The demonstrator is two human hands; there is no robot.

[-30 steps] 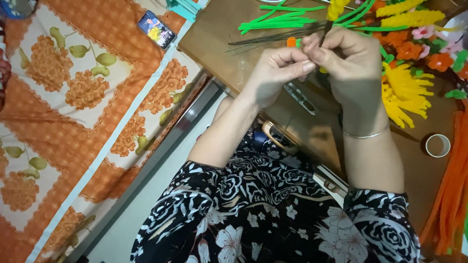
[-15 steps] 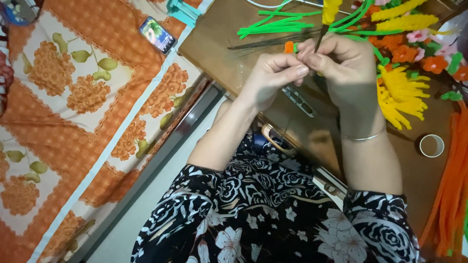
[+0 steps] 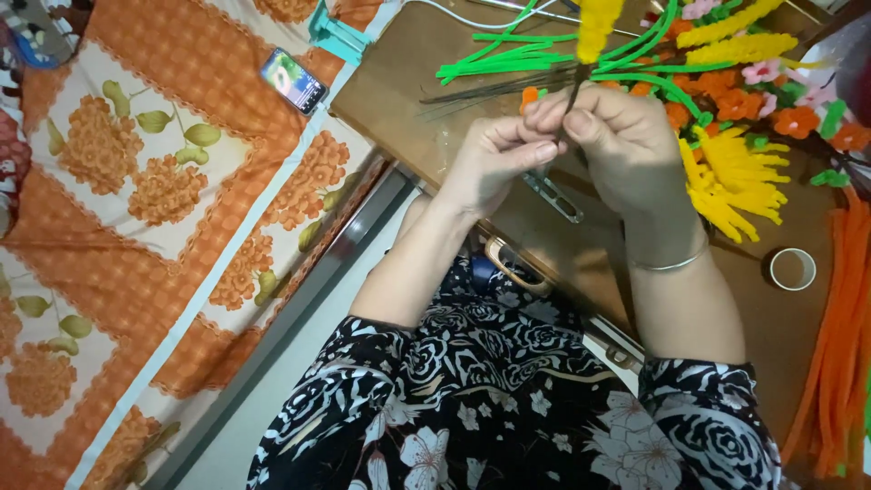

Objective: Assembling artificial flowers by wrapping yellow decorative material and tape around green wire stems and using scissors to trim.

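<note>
Held item: yellow chenille stem piece on a thin dark wire stalk, upright, fuzzy part rising above both hands over the brown table.

Grip: right hand closed around the wire stalk just under the yellow pile, thumb pressed to the forefinger. Left hand closed too, its fingertips pinching the same stalk beside the right thumb. The two hands touch.

Handling, as judged: very light; pile soft and easily crushed; wire core thin, bends readily and holds a bend. Best taken on the bare stalk below the pile, as now, not on the fuzz.

Just beyond the grip: loose bundle of dark wires lying on the table, green chenille stems fanned past them.

To the right of the grip: finished yellow fringed flower, orange flowers, pink flowers, a small tape roll, long orange stems at the table edge.

Below the grip: drawer handle.

Well to the left of the grip: phone on an orange floral cloth.
</note>
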